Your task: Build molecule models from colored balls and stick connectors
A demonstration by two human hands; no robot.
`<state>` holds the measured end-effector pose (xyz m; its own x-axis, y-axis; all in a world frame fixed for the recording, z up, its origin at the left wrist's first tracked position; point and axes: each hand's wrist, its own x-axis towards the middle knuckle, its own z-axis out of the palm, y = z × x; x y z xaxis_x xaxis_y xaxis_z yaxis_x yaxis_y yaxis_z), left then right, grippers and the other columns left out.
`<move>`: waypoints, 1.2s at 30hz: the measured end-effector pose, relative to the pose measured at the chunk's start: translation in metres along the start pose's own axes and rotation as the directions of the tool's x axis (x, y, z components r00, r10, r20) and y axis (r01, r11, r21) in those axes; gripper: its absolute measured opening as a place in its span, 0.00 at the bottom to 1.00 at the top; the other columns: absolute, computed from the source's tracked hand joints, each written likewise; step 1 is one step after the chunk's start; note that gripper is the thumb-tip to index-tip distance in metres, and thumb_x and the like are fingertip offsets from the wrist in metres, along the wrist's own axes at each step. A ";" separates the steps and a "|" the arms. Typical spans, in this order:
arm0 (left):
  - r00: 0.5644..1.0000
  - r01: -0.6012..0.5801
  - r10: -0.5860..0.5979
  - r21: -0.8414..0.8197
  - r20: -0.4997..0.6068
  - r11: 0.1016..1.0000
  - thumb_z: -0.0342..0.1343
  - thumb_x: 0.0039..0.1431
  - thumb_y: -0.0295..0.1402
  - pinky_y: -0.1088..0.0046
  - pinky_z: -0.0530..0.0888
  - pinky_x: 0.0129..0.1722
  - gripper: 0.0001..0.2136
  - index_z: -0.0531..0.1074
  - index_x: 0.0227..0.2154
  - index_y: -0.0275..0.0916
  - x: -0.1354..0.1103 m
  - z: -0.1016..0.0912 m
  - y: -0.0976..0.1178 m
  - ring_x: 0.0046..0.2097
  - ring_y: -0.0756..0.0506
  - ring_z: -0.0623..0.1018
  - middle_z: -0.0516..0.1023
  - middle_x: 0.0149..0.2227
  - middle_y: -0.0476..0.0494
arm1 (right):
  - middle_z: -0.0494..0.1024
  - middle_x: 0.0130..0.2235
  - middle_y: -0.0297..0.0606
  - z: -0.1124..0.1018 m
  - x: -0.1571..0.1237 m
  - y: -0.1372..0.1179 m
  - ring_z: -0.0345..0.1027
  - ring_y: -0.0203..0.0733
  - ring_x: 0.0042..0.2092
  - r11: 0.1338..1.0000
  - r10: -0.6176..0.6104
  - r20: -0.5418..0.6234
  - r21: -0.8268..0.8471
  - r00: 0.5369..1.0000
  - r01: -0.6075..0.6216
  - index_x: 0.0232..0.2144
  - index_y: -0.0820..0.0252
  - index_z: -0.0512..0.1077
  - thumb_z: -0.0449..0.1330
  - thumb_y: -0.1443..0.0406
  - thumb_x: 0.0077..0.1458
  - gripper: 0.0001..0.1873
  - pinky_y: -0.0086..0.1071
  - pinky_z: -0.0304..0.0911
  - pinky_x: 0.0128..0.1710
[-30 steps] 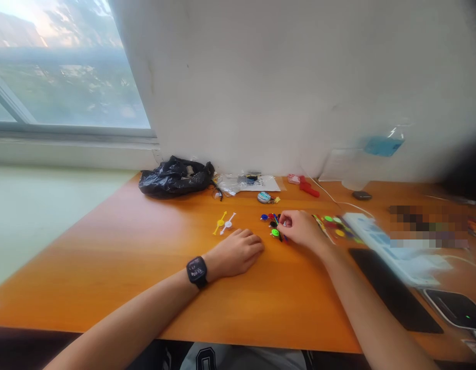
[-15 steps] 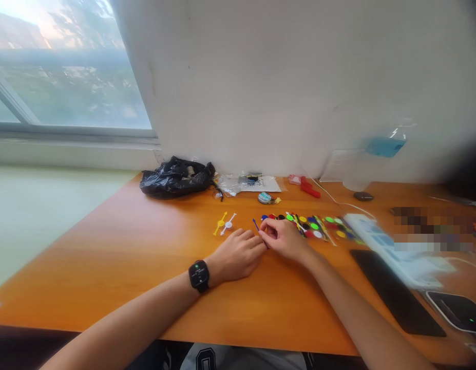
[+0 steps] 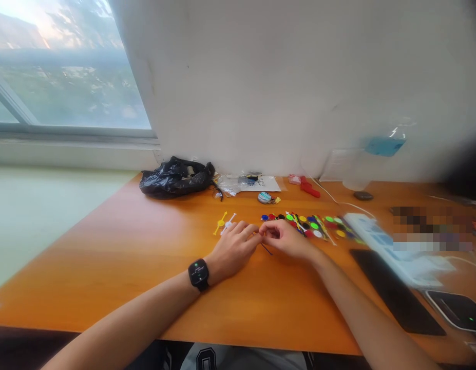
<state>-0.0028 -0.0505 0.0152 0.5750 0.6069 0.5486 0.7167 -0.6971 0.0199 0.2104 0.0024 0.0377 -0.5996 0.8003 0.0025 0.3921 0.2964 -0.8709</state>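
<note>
My left hand, with a black watch on its wrist, meets my right hand at the fingertips. Between them they pinch a thin blue plastic arrow; its tail end sticks out below the fingers and the rest is covered. A yellow arrow with a round disc at its middle lies left of my left hand. Close beside it is a white arrow with a disc, partly hidden by my left hand. Past my right hand lie several coloured discs and loose arrows.
At the back of the wooden table lie a black plastic bag, clear packaging, a round tin and a red object. To the right are a white power strip, a dark flat pad and cables.
My left hand has shifted slightly up, now partly covering the white arrow. The blue arrow's tip, visible above the fingers before, is now hidden, and more of its tail shows below.
</note>
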 end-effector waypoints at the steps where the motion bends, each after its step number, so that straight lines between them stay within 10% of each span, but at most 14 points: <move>1: 1.000 -0.003 0.003 -0.012 -0.005 1.000 0.46 0.72 0.27 0.56 0.68 0.57 0.12 0.74 0.48 0.43 0.000 0.000 0.000 0.46 0.42 0.74 0.77 0.47 0.41 | 0.61 0.23 0.26 0.000 0.000 -0.001 0.51 0.33 0.26 1.000 0.002 0.012 0.022 1.000 -0.002 0.32 0.61 0.74 0.67 0.53 0.56 0.16 0.29 0.46 0.26; 10: 0.999 0.011 -0.014 -0.063 -0.034 0.998 0.44 0.75 0.30 0.62 0.70 0.52 0.13 0.74 0.41 0.42 -0.001 -0.006 -0.002 0.40 0.44 0.74 0.76 0.37 0.43 | 0.62 0.23 0.27 -0.001 -0.003 -0.007 0.54 0.34 0.27 0.999 0.012 0.056 0.047 0.998 -0.015 0.35 0.60 0.76 0.66 0.49 0.57 0.19 0.30 0.47 0.27; 16: 0.998 0.032 -0.037 -0.084 -0.055 0.996 0.45 0.74 0.29 0.60 0.69 0.54 0.13 0.76 0.42 0.42 -0.001 -0.002 -0.005 0.39 0.44 0.74 0.78 0.35 0.44 | 0.69 0.25 0.30 -0.002 0.004 0.004 0.62 0.38 0.28 0.894 -0.112 -0.419 -0.438 0.901 -0.092 0.38 0.57 0.74 0.57 0.58 0.64 0.10 0.32 0.54 0.31; 20: 0.997 0.059 -0.064 -0.123 -0.036 0.991 0.47 0.75 0.35 0.64 0.72 0.46 0.13 0.78 0.41 0.43 -0.002 0.004 -0.008 0.37 0.45 0.75 0.79 0.33 0.44 | 0.76 0.35 0.37 -0.006 0.007 0.013 0.69 0.43 0.36 0.802 -0.165 -0.497 -0.570 0.852 -0.177 0.45 0.58 0.75 0.56 0.60 0.64 0.12 0.34 0.60 0.36; 29: 0.984 0.176 -0.176 -0.213 0.019 0.961 0.47 0.76 0.40 0.69 0.70 0.37 0.14 0.77 0.42 0.44 -0.003 0.005 -0.006 0.38 0.46 0.80 0.81 0.36 0.46 | 0.72 0.48 0.49 -0.002 0.006 0.024 0.66 0.55 0.50 0.646 -0.148 -0.341 -0.744 0.928 -0.170 0.58 0.59 0.74 0.59 0.59 0.64 0.22 0.43 0.63 0.52; 36: 0.949 0.297 -0.314 -0.265 -0.027 0.918 0.45 0.75 0.35 0.66 0.75 0.44 0.11 0.73 0.47 0.44 -0.003 -0.001 -0.003 0.43 0.44 0.81 0.82 0.42 0.46 | 0.75 0.42 0.42 0.003 0.004 0.013 0.66 0.48 0.47 0.749 -0.225 -0.232 -0.663 0.946 0.015 0.44 0.57 0.78 0.59 0.62 0.65 0.09 0.38 0.63 0.47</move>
<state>-0.0068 -0.0502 0.0142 0.3096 0.7848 0.5368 0.7237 -0.5607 0.4023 0.2105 0.0077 0.0250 -0.4937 0.8118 0.3119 0.7469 0.5795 -0.3260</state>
